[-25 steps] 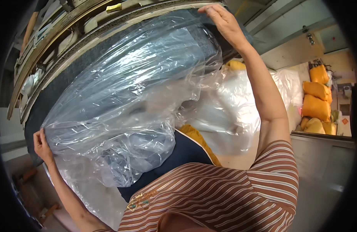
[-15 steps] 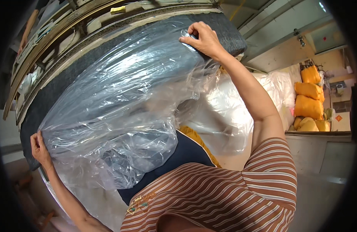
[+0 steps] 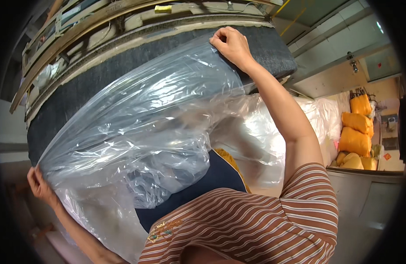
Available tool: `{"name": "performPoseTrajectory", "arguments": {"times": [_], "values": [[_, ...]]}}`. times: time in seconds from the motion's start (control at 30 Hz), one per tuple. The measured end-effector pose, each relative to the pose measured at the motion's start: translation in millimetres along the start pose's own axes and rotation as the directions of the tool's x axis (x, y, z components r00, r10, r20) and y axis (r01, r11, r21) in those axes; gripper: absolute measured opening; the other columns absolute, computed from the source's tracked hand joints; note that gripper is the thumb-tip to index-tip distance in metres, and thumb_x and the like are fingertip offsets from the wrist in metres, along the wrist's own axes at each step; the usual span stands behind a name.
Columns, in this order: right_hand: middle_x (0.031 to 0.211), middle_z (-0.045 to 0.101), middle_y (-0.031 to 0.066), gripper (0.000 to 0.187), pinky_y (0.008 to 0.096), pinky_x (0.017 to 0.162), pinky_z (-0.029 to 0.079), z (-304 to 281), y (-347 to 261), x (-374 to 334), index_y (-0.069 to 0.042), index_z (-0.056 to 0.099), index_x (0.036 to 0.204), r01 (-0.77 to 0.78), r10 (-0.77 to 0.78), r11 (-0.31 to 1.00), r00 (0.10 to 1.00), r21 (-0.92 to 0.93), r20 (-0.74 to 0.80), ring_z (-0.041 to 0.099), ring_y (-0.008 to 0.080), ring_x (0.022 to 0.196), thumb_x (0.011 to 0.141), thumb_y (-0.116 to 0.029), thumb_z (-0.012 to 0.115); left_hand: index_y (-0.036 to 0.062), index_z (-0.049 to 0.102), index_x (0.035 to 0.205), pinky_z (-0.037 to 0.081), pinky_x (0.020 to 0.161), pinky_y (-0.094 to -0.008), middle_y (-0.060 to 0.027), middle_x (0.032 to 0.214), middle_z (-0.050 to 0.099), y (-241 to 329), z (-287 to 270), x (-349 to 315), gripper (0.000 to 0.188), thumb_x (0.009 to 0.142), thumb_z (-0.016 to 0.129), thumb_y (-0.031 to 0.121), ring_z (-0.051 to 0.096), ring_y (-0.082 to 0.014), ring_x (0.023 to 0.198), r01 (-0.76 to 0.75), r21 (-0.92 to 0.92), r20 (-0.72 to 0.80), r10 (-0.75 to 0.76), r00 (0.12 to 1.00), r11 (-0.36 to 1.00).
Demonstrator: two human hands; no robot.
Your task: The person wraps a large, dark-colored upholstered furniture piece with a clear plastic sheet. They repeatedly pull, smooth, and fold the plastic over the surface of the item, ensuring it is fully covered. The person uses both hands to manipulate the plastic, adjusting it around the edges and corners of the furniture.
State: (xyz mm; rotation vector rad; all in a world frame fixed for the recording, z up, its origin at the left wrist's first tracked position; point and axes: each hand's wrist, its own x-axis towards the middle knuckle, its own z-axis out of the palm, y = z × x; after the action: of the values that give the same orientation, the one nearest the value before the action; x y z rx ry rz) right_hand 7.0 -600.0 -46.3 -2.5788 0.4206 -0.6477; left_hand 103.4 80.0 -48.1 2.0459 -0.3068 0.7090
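Right now we have a large clear crinkled plastic bag (image 3: 137, 127) stretched across the broad dark grey padded panel (image 3: 273, 53) that stands tilted in front of us, its pale wooden frame (image 3: 101, 17) showing along the top edge. Our right hand (image 3: 231, 44) is up at the far upper edge of the panel, fingers curled tight and pinching the rim of the plastic against the dark fabric. Our left hand (image 3: 39, 187) is low at the near corner, fingers closed around the other side of the bag's mouth. The plastic lies over most of the panel's face, bunched and slack toward our brown-and-white striped shirt (image 3: 251, 224).

We judge that we are midway through drawing the bag over the panel: the mouth is spread between both hands, but the right end of the panel is not yet covered. A next pull would call for both grips held firm and the film kept taut, so it slides over the corner without snagging.

Off to the right, orange-yellow bundles (image 3: 359, 127) are stacked by a wall.
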Motion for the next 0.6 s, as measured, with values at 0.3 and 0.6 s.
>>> {"name": "performPoseTrajectory", "arguments": {"times": [0.3, 0.6], "values": [[0.083, 0.067, 0.0068, 0.023, 0.0359, 0.074, 0.048, 4.7, 14.0, 5.9, -0.007, 0.068, 0.079, -0.001, 0.001, 1.0, 1.0, 0.01, 0.022, 0.063, 0.0238, 0.078, 0.075, -0.03, 0.07, -0.0028, 0.062, 0.09, 0.039, 0.067, -0.0238, -0.0041, 0.079, 0.05, 97.0, -51.8, -116.0, 0.005, 0.085, 0.06, -0.005, 0.047, -0.0122, 0.074, -0.087, 0.266, 0.144, 0.049, 0.988, 0.96], [0.083, 0.061, -0.001, 0.017, 0.0287, 0.069, 0.045, -27.0, -4.9, 60.4, -0.005, 0.061, 0.092, 0.081, -0.18, 0.74, 0.981, 0.668, 0.08, 0.054, 0.0084, 0.076, 0.087, -0.021, 0.061, 0.0027, 0.058, 0.112, 0.042, 0.079, -0.0252, -0.0016, 0.096, 0.055, 77.3, -8.2, -70.5, 0.027, 0.098, 0.048, 0.023, 0.05, -0.0109, 0.087, 0.367, -0.313, -0.098, -0.415, 0.905, 0.876]]}}
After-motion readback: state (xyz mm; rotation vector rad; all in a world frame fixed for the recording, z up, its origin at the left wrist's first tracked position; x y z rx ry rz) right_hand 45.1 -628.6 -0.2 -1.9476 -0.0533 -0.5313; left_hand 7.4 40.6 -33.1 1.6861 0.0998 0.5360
